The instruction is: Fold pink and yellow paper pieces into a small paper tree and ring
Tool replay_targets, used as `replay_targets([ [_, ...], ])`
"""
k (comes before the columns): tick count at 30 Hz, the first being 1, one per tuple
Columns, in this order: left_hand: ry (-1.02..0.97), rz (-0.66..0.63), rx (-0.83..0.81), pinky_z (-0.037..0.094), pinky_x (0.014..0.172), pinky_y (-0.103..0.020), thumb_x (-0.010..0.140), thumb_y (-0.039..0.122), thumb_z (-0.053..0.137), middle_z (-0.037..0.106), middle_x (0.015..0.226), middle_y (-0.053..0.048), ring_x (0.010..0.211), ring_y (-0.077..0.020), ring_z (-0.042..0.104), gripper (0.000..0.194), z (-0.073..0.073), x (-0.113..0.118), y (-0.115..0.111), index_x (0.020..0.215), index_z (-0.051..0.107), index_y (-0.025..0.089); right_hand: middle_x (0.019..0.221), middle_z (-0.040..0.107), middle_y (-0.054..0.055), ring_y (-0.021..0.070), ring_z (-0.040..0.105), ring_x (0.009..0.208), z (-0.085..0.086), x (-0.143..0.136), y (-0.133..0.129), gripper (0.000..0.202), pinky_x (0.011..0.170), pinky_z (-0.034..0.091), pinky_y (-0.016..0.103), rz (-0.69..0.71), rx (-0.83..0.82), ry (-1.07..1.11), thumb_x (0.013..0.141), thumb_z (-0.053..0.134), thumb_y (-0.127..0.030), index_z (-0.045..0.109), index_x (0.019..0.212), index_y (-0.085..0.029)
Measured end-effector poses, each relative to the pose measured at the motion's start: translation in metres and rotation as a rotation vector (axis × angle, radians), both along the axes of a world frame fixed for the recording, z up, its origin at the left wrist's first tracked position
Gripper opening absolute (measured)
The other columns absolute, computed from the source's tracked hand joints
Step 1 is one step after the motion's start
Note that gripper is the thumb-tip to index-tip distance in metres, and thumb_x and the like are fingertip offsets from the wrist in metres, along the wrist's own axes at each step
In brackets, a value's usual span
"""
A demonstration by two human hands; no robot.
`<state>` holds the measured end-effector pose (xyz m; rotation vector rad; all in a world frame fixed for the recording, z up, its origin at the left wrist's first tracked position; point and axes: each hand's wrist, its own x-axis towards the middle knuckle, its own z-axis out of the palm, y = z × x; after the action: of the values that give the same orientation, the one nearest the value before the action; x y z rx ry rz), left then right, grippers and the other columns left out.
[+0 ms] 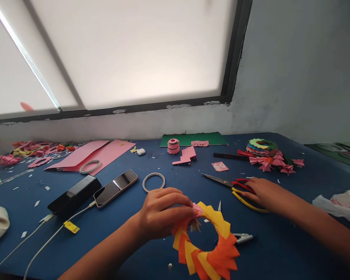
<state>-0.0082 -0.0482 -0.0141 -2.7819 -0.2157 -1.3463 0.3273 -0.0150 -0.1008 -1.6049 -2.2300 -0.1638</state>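
My left hand (pixel 168 213) pinches the upper left of a ring of folded orange and yellow paper (pixel 225 251), tilted up above the blue table. A bit of pink paper (pixel 197 209) shows at the fingertips. To the right, my right hand (pixel 258 192) has its fingers closed about the red and yellow handles of a pair of scissors (pixel 226 182). The scissors lie on the table, blades pointing left and slightly parted. Partly hidden behind the ring is a silver pen-like tool (pixel 244 238).
Tape rolls (pixel 153 182), a phone (pixel 116 188) on a cable and a black box (pixel 74 197) sit left. Pink paper sheets (pixel 116 155), a small pink stacked piece (pixel 173 146) and a green board (pixel 201 138) lie behind. Paper flowers (pixel 275 160) and a plastic bag (pixel 335 204) are right.
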Motion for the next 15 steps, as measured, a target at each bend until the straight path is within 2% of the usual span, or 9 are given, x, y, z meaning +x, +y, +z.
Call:
replay_targets([
  [2,-0.03,0.015,-0.065,0.055,0.055,-0.026,0.081,0.023,0.066,0.071,0.071,-0.006,0.059,-0.0166,0.066,0.007,-0.001,0.002,-0.001,0.087,0.069,0.02,0.07,0.068,0.013,0.0259,0.064,0.055,-0.012,0.011,-0.002,0.041,0.048,0.05,0.037,-0.026,-0.069,0.021,0.081,0.045,-0.051,0.068,0.07,-0.019],
  [5,-0.085,0.023,-0.198,0.052,0.053,-0.026,0.079,0.023,0.067,0.069,0.07,-0.005,0.058,-0.0164,0.063,0.007,-0.005,0.005,0.0,0.086,0.07,0.022,0.087,0.069,0.015,0.0274,0.067,0.069,-0.018,0.014,-0.004,0.038,0.057,0.053,0.037,-0.041,-0.124,0.066,0.081,0.046,-0.05,0.068,0.079,-0.019],
  [10,-0.123,-0.014,-0.298,0.053,0.055,-0.028,0.078,0.021,0.067,0.07,0.072,-0.007,0.061,-0.0173,0.065,0.007,-0.004,0.008,-0.002,0.085,0.069,0.021,0.081,0.068,0.011,0.0242,0.066,0.066,-0.013,0.007,-0.004,0.031,0.057,0.052,0.034,-0.04,-0.134,0.143,0.083,0.047,-0.047,0.061,0.078,-0.019],
  [12,-0.12,-0.018,-0.287,0.054,0.056,-0.028,0.078,0.02,0.068,0.07,0.072,-0.007,0.062,-0.0175,0.066,0.008,-0.003,0.008,-0.003,0.086,0.068,0.021,0.081,0.069,0.01,0.0234,0.067,0.066,-0.009,0.004,-0.007,0.03,0.056,0.052,0.032,-0.033,-0.107,0.171,0.083,0.049,-0.046,0.06,0.088,-0.019],
  [15,-0.126,0.014,-0.296,0.055,0.055,-0.027,0.078,0.017,0.067,0.071,0.073,-0.006,0.061,-0.0166,0.066,0.008,-0.003,0.007,-0.005,0.085,0.068,0.022,0.089,0.07,0.008,0.0227,0.068,0.068,0.0,-0.002,-0.015,0.039,0.055,0.052,0.029,-0.033,-0.006,0.213,0.079,0.058,-0.051,0.058,0.104,-0.021],
])
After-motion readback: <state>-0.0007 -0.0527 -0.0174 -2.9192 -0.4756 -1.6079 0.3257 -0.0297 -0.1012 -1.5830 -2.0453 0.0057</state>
